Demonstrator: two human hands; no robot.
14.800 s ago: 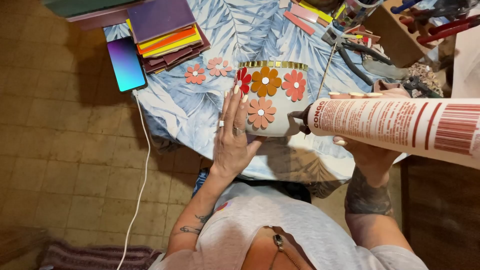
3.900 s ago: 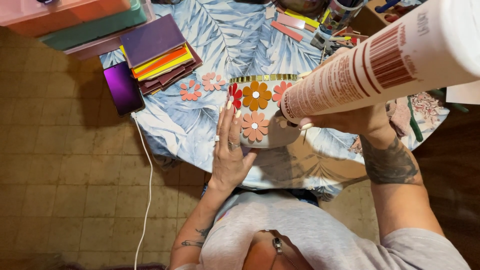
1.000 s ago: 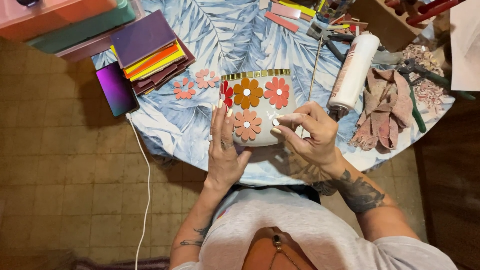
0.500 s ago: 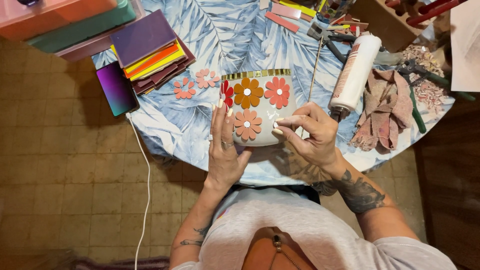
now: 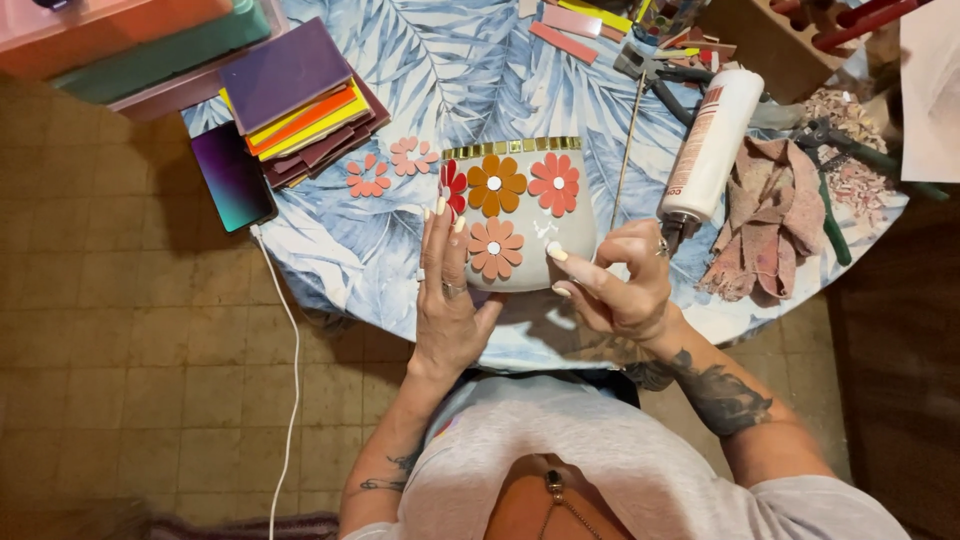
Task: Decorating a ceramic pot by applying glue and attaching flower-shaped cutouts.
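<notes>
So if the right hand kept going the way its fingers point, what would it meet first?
Probably the pot: the right hand points left, fingers at its side, nearest the lower flower.

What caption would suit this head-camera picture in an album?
Left hand steadies a grey pot decorated with flowers while the right hand touches its side.

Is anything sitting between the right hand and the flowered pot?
Nothing visible. The right hand has its fingertips at the pot's bare right side, and the left hand lies flat against its left side. The adhesive tube lies off to the right.
</notes>
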